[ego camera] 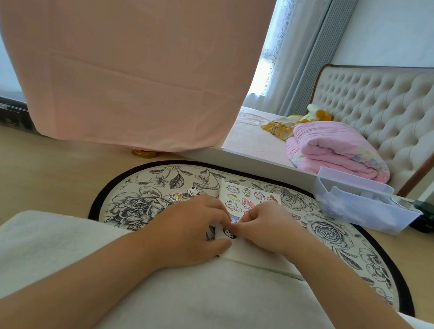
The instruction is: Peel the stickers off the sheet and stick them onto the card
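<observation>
Sticker sheet [251,196] on round mat [339,235], running toward 12 o'clock from my hands. Left hand [191,224] grips its near end, thumb beside black-white sticker [227,233], steadying for peel. Right hand [271,226] curled at sticker's 3 o'clock; cannot tell its grasp.

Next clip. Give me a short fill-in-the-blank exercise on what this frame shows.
The sticker sheet lies on a round mat printed with ____.
The left hand and right hand meet over the sheet's ____ end, closest to the person.
The clear bin stands to the mat's ____.
The folded quilt on the bed is ____.
Missing words: flowers; near; right; pink.
</observation>
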The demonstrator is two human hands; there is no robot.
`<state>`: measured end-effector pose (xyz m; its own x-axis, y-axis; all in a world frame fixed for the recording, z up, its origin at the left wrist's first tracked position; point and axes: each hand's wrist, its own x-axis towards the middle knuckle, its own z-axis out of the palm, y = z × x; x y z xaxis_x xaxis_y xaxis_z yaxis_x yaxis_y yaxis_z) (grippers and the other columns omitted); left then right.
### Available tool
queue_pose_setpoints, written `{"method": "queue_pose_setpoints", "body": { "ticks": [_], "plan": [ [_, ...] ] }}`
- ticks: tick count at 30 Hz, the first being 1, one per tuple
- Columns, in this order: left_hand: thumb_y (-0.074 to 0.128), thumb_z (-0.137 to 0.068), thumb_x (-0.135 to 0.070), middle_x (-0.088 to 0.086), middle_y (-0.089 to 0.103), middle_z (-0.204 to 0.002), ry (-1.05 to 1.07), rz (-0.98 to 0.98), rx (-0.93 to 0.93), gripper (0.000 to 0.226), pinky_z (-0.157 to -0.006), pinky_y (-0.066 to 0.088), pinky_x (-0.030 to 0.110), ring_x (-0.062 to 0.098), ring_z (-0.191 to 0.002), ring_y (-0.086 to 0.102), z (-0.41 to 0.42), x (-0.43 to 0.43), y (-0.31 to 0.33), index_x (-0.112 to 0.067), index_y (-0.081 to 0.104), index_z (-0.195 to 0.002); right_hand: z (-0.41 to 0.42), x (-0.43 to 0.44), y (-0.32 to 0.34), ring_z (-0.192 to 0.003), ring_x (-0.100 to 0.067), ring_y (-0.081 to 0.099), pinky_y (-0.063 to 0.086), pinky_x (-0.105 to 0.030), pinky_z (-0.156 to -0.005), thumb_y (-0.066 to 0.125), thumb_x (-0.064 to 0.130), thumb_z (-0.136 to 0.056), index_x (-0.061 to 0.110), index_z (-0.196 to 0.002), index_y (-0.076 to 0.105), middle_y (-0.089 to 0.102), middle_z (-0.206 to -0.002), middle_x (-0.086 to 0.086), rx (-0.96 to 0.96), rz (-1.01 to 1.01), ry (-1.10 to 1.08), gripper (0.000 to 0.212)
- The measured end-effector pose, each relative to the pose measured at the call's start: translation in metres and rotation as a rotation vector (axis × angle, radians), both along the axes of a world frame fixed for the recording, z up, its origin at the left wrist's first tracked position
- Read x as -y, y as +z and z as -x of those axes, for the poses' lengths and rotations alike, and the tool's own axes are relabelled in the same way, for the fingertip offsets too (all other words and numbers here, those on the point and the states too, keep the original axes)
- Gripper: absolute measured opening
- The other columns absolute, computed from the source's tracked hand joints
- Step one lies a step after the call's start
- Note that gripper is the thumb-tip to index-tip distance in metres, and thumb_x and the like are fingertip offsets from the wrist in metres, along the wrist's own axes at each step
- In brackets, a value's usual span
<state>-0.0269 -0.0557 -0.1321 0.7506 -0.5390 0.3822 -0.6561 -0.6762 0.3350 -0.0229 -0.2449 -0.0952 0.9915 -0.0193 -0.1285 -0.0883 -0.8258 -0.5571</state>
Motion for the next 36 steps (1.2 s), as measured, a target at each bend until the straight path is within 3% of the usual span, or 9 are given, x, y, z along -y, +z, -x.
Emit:
{"method": "queue_pose_setpoints", "body": {
  "ticks": [4, 7, 13, 18, 22, 24, 27, 31, 36],
  "plan": [
    [0.045, -0.084, -0.057, -0.026, 0.064, -0.107, -0.008, -0.043, 0.029, 0.04, -0.087, 0.051, 0.03, -0.006, -0.11, 0.048, 0.0, -0.001, 0.001, -0.037, 0.073, -0.105, 0.008, -0.001, 0.002, -0.065, -0.005, 0.06, 0.045, -0.021, -0.057, 0.08, 0.052, -0.074, 0.028, -0.069, 0.07, 0.067, -0.071, 0.012, 0.102, 0.134, 0.012, 0.026],
    [0.042, -0.085, -0.056, -0.023, 0.064, -0.105, -0.024, -0.059, 0.044, 0.04, -0.083, 0.052, 0.031, -0.004, -0.108, 0.049, 0.001, -0.001, 0.001, -0.035, 0.071, -0.102, 0.018, -0.002, 0.001, -0.079, -0.005, 0.061, 0.049, -0.026, -0.068, 0.072, 0.059, -0.077, 0.032, -0.08, 0.069, 0.065, -0.083, 0.014, 0.195, 0.26, 0.032, 0.027],
    [0.041, -0.09, -0.051, -0.022, 0.06, -0.108, -0.049, -0.092, 0.058, 0.029, -0.084, 0.053, 0.034, -0.002, -0.11, 0.047, 0.003, -0.002, 0.002, -0.035, 0.062, -0.102, 0.045, 0.008, -0.003, -0.117, -0.011, 0.056, 0.048, -0.032, -0.094, 0.056, 0.054, -0.093, 0.038, -0.14, 0.046, 0.056, -0.128, 0.015, 0.388, 0.452, 0.151, 0.05],
    [0.035, -0.089, -0.052, -0.022, 0.058, -0.112, -0.027, -0.113, 0.077, 0.037, -0.086, 0.052, 0.034, -0.002, -0.114, 0.045, 0.005, -0.001, 0.001, -0.035, 0.061, -0.109, 0.062, 0.016, -0.011, -0.12, -0.016, 0.043, 0.047, -0.036, -0.093, 0.033, 0.044, -0.099, 0.034, -0.139, 0.048, 0.047, -0.131, 0.01, 0.379, 0.544, 0.391, 0.044],
    [0.02, -0.086, -0.063, -0.017, 0.047, -0.143, 0.01, -0.206, 0.056, 0.071, -0.104, 0.046, 0.036, 0.003, -0.136, 0.033, 0.008, 0.001, 0.002, -0.031, 0.053, -0.14, 0.061, 0.016, -0.016, -0.113, -0.02, 0.043, 0.046, -0.04, -0.09, 0.009, 0.048, -0.085, 0.028, -0.134, 0.053, 0.048, -0.128, 0.005, 0.387, 0.582, 0.407, 0.068],
    [0.021, -0.089, -0.06, -0.01, 0.049, -0.145, 0.03, -0.261, 0.104, 0.069, -0.102, 0.048, 0.04, 0.011, -0.137, 0.037, 0.008, 0.003, 0.001, -0.028, 0.055, -0.14, 0.059, 0.016, -0.018, -0.111, -0.021, 0.044, 0.046, -0.041, -0.089, 0.008, 0.048, -0.083, 0.027, -0.131, 0.055, 0.049, -0.126, 0.004, 0.397, 0.589, 0.401, 0.071],
    [0.028, -0.093, -0.049, -0.004, 0.063, -0.129, 0.052, -0.321, 0.225, 0.058, -0.087, 0.056, 0.042, 0.018, -0.122, 0.054, 0.008, 0.006, 0.0, -0.022, 0.067, -0.126, 0.059, 0.015, -0.018, -0.112, -0.022, 0.044, 0.045, -0.04, -0.088, 0.009, 0.047, -0.084, 0.027, -0.13, 0.055, 0.049, -0.127, 0.003, 0.39, 0.598, 0.393, 0.068],
    [0.03, -0.094, -0.046, -0.01, 0.065, -0.112, 0.015, -0.315, 0.276, 0.051, -0.068, 0.058, 0.037, 0.013, -0.106, 0.057, 0.016, 0.007, 0.002, -0.023, 0.072, -0.111, 0.061, 0.015, -0.015, -0.119, -0.021, 0.04, 0.042, -0.039, -0.095, 0.031, 0.039, -0.099, 0.028, -0.138, 0.05, 0.045, -0.134, 0.003, 0.341, 0.583, 0.39, 0.045],
    [0.037, -0.091, -0.053, -0.02, 0.061, -0.103, 0.012, -0.162, 0.189, 0.045, -0.065, 0.046, 0.022, 0.004, -0.097, 0.052, 0.026, 0.006, -0.002, -0.035, 0.075, -0.107, 0.059, 0.018, -0.012, -0.124, -0.021, 0.032, 0.042, -0.041, -0.098, 0.032, 0.04, -0.099, 0.038, -0.148, 0.035, 0.038, -0.133, 0.001, 0.262, 0.517, 0.395, 0.049]
  ]
}}
